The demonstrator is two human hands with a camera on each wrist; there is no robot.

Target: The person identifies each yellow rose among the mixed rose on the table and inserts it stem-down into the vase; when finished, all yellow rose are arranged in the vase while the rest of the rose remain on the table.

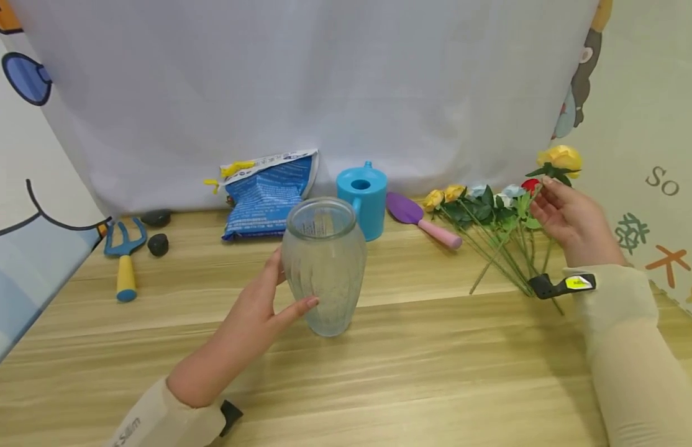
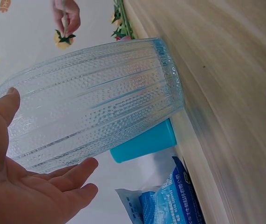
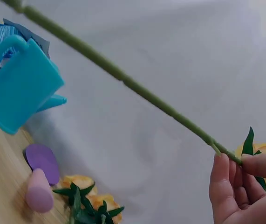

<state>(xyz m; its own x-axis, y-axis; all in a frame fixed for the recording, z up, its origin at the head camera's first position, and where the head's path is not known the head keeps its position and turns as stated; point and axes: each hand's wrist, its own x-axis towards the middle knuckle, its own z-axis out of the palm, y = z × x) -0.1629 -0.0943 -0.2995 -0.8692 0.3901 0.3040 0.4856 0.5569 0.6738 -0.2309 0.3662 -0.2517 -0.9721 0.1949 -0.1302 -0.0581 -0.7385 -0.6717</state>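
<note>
A clear ribbed glass vase (image 1: 326, 273) stands upright on the wooden table. My left hand (image 1: 262, 304) holds its side, thumb across the front and fingers along the far left side; the left wrist view shows the ribbed glass vase (image 2: 95, 102) from close up. At the right, my right hand (image 1: 569, 214) pinches the green stem (image 3: 160, 105) of a yellow rose (image 1: 561, 160) between thumb and fingers, just under the bloom. Below this hand lie several artificial flowers (image 1: 491, 211) with yellow, pale blue, white and red heads, their stems toward the table's front.
Behind the vase are a blue watering can (image 1: 371, 208) and a blue printed bag (image 1: 268, 202). A purple trowel with a pink handle (image 1: 438, 233) lies beside the flowers. At the left lie a hand fork (image 1: 125, 267) and dark stones (image 1: 158, 244). A white curtain (image 1: 323, 81) hangs behind.
</note>
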